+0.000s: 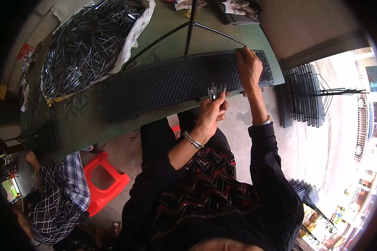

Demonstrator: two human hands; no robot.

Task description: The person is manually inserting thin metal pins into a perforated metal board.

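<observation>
Light's mostly from the R side, where the outdoor ground (329,154) is way overexposed, nearly pure white, & the bldgs (362,186) behind are washed out. L side's a lot dimmer, esp. the lower L corner. Green table (165,45) gets soft, uneven light, w/ tiny glints on the pile of black strips (92,44). Black panel (171,75) & black sleeves (265,154) lose detail in the darks. Fisheye's obvs: table edge bows, black vignette eats the corners, stuff near the rim's stretched & kinda soft.

A red plastic stool (101,195) stands near a co-worker (54,211).
</observation>
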